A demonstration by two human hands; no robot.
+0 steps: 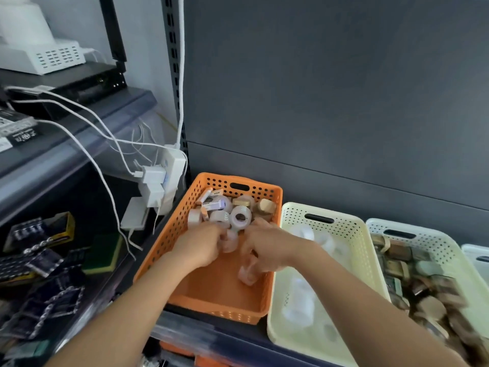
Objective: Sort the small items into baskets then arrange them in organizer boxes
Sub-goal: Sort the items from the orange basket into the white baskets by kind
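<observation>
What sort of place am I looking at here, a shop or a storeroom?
Probably a storeroom or shop stock corner, though I can't be sure. Clues: a slotted metal shelf upright, a row of perforated baskets, the orange basket holding tape rolls, and what look like battery packs heaped on the neighbouring shelf.

Two bare forearms and hands are all that shows of the person. The left forearm [127, 308], a long, slender, uncovered limb, comes in from the frame's 7 o'clock corner and narrows to a slim wrist before the left hand [201, 247], whose rounded back and knuckle ridge face the camera. The right forearm [357, 295], uncovered along its whole visible length, comes in from 5 o'clock and tapers likewise into the right hand [267, 247], at 3 o'clock of the left one. Its back is broad and smooth, and its fingertips are smeared by motion blur.
</observation>
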